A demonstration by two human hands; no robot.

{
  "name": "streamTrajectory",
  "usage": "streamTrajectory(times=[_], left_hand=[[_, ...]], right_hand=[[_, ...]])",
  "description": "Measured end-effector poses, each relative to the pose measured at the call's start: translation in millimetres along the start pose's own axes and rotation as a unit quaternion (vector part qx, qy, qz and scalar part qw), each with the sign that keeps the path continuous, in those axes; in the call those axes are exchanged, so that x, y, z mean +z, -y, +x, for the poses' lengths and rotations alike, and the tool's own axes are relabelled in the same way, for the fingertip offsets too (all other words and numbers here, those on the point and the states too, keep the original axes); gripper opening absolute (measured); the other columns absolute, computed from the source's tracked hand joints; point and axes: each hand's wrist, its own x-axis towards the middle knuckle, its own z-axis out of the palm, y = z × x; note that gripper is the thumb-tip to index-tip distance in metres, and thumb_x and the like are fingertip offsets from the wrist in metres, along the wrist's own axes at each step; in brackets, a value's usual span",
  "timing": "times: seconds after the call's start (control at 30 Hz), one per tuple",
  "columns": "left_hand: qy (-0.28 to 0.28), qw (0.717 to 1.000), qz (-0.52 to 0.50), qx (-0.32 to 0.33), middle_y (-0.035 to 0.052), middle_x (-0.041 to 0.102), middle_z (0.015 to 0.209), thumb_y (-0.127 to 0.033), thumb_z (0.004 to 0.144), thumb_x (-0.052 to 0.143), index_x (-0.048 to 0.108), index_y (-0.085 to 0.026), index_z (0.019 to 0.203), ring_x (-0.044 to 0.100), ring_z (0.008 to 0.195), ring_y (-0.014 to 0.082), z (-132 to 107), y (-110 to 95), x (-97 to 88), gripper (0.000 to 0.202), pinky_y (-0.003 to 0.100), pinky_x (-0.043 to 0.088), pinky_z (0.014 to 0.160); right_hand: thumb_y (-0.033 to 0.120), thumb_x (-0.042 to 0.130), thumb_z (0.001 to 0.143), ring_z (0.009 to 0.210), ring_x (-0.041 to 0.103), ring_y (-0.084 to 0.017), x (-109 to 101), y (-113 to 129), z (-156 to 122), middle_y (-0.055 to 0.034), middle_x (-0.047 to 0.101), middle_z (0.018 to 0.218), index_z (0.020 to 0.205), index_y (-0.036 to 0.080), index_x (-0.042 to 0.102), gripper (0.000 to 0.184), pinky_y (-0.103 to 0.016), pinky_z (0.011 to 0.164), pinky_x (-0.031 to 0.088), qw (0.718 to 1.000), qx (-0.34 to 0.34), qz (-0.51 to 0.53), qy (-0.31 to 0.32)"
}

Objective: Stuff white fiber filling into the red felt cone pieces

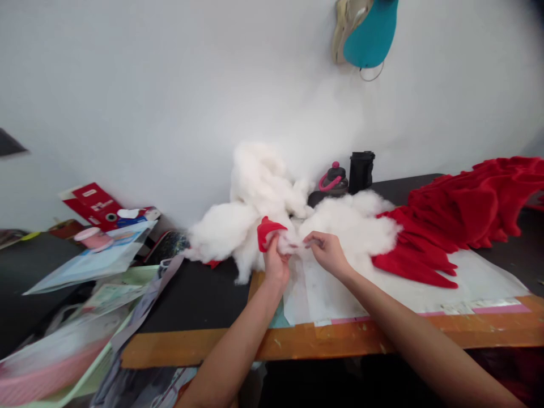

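My left hand (pixel 278 265) is closed around a small red fabric piece (pixel 268 231), with white stuffing (pixel 280 239) showing at its opening. To its right my right hand (pixel 326 249) is pinched, its fingertips pointing at that opening. A thin, greyish thing seems to sit between those fingertips, too small to make out. Wisps of stuffing lie between the two hands. Behind both hands rises a big heap of white fibre stuffing (pixel 259 175), and a further fluffy mound (pixel 352 221) spreads beyond the right hand.
Red fabric pieces (pixel 459 209) are piled on the right over a white sheet (pixel 476 283). A bottle with a pink handle (pixel 335 180) and a black container (pixel 361 171) stand at the back. A green basket (pixel 96 368) and a red box (pixel 96 207) are on the left. Brown tape (pixel 178 347) runs along the table's front edge.
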Motion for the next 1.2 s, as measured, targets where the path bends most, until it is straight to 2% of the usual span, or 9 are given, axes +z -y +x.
streamTrajectory(times=[0.2, 0.33, 0.47, 0.57, 0.73, 0.83, 0.93, 1.1, 1.2], left_hand=[[0.001, 0.999, -0.008, 0.046, 0.0041, 0.064, 0.089, -0.043, 0.069, 0.073, 0.058, -0.015, 0.1, 0.057, 0.062, 0.0132, 7, -9, -3.3, 0.044, 0.027, 0.048, 0.059], [0.039, 0.998, 0.047, -0.004, 0.0041, 0.065, 0.087, -0.041, 0.071, 0.074, 0.061, -0.016, 0.101, 0.057, 0.061, 0.0124, 2, -2, -2.3, 0.041, 0.024, 0.045, 0.054], [0.093, 0.992, 0.09, -0.002, 0.0057, 0.067, 0.101, -0.04, 0.079, 0.068, 0.063, -0.018, 0.105, 0.065, 0.087, 0.0178, -9, 11, -2.0, 0.034, 0.026, 0.052, 0.07], [0.165, 0.973, 0.162, 0.016, 0.0067, 0.065, 0.114, -0.041, 0.083, 0.064, 0.061, -0.021, 0.114, 0.061, 0.107, 0.0237, -16, 17, -3.6, 0.037, 0.032, 0.053, 0.079], [0.176, 0.927, 0.308, 0.123, 0.0052, 0.063, 0.091, -0.046, 0.081, 0.067, 0.057, -0.02, 0.103, 0.063, 0.084, 0.0199, -22, 14, -5.2, 0.036, 0.03, 0.052, 0.067], [0.138, 0.906, 0.327, 0.231, 0.0045, 0.061, 0.092, -0.043, 0.083, 0.067, 0.056, -0.02, 0.101, 0.061, 0.085, 0.0179, -20, 8, -3.7, 0.031, 0.03, 0.05, 0.077], [0.139, 0.91, 0.312, 0.235, 0.0063, 0.062, 0.096, -0.042, 0.085, 0.064, 0.06, -0.019, 0.103, 0.06, 0.089, 0.0192, -16, 4, -2.4, 0.03, 0.031, 0.049, 0.081], [0.11, 0.898, 0.34, 0.255, 0.0048, 0.058, 0.087, -0.04, 0.085, 0.064, 0.065, -0.017, 0.085, 0.056, 0.083, 0.0165, -10, 5, -5.4, 0.023, 0.025, 0.048, 0.073], [0.13, 0.882, 0.36, 0.277, 0.0085, 0.055, 0.107, -0.038, 0.085, 0.063, 0.068, -0.018, 0.094, 0.057, 0.097, 0.0191, -11, 6, -7.2, 0.023, 0.024, 0.05, 0.073]], right_hand=[[0.016, 0.046, 0.069, 0.062, 0.056, -0.02, -12, -9, 6, -0.0044, 0.064, 0.069, 0.074, 0.019, 0.067, 0.022, -0.034, 0.062, 0.046, 0.989, 0.068, -0.05, -0.121], [0.029, 0.062, 0.073, 0.115, 0.05, -0.032, -14, 2, 4, -0.0132, 0.055, 0.124, 0.124, 0.02, 0.055, 0.053, -0.049, 0.098, 0.042, 0.987, -0.077, -0.052, -0.131], [0.033, 0.072, 0.071, 0.136, 0.031, -0.034, -6, 12, -3, -0.0163, 0.036, 0.144, 0.144, 0.021, 0.031, 0.084, -0.052, 0.111, 0.03, 0.972, -0.218, -0.077, -0.038], [0.019, 0.063, 0.076, 0.13, 0.042, -0.029, -3, 10, -4, -0.0137, 0.044, 0.138, 0.139, 0.023, 0.037, 0.068, -0.046, 0.105, 0.04, 0.967, -0.25, -0.036, 0.019], [0.017, 0.059, 0.078, 0.093, 0.062, -0.023, -12, 10, 0, -0.0059, 0.065, 0.099, 0.101, 0.023, 0.058, 0.024, -0.036, 0.083, 0.05, 0.981, -0.179, 0.036, -0.06], [0.021, 0.064, 0.077, 0.096, 0.062, -0.023, -15, 14, 0, -0.006, 0.066, 0.103, 0.103, 0.023, 0.059, 0.027, -0.036, 0.085, 0.049, 0.984, -0.162, 0.048, -0.053], [0.024, 0.066, 0.077, 0.099, 0.062, -0.024, -13, 15, -1, -0.0071, 0.064, 0.115, 0.117, 0.024, 0.054, 0.042, -0.036, 0.084, 0.05, 0.987, -0.148, 0.065, -0.025], [0.027, 0.062, 0.081, 0.085, 0.061, -0.021, -10, 11, -1, -0.0072, 0.063, 0.097, 0.093, 0.023, 0.064, 0.012, -0.031, 0.064, 0.048, 0.984, -0.12, 0.028, -0.133], [0.021, 0.057, 0.085, 0.086, 0.062, -0.021, -9, 7, 1, -0.0072, 0.064, 0.095, 0.091, 0.023, 0.067, 0.013, -0.031, 0.066, 0.049, 0.985, -0.165, 0.013, -0.058]])
